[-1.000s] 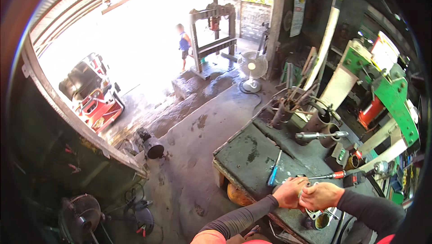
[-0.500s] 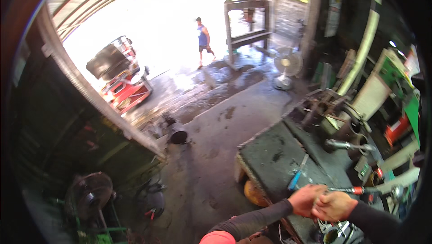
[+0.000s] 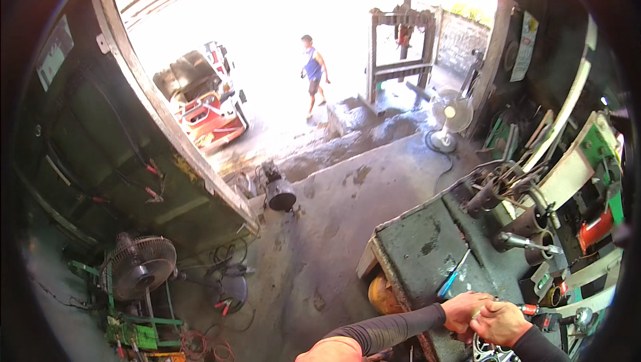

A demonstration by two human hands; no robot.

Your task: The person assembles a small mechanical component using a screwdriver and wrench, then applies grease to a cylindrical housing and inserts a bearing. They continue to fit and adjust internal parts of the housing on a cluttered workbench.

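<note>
My left hand [image 3: 461, 312] and my right hand [image 3: 499, 322] are closed together over the near end of a dark workbench [image 3: 417, 245]. Whatever lies between the fingers is hidden. Just below the hands is a silvery metal part [image 3: 493, 351] with round openings, partly covered by my right hand. A screwdriver with a blue handle [image 3: 447, 286] rests on the bench, a little beyond my left hand. Beside my right hand, a red-banded tool [image 3: 529, 309] shows only in part.
Metal cylinders [image 3: 531, 222] and a chrome tool [image 3: 527, 243] crowd the bench's right side. A white fan [image 3: 451, 118] stands beyond it, a dark fan [image 3: 141, 265] at left. Outside are a person [image 3: 312, 75], a press frame [image 3: 400, 65] and a red vehicle [image 3: 214, 118].
The view has shifted, so most things sit farther right in the picture. My hands stay together, slightly lower in the picture. The person outside has changed stride.
</note>
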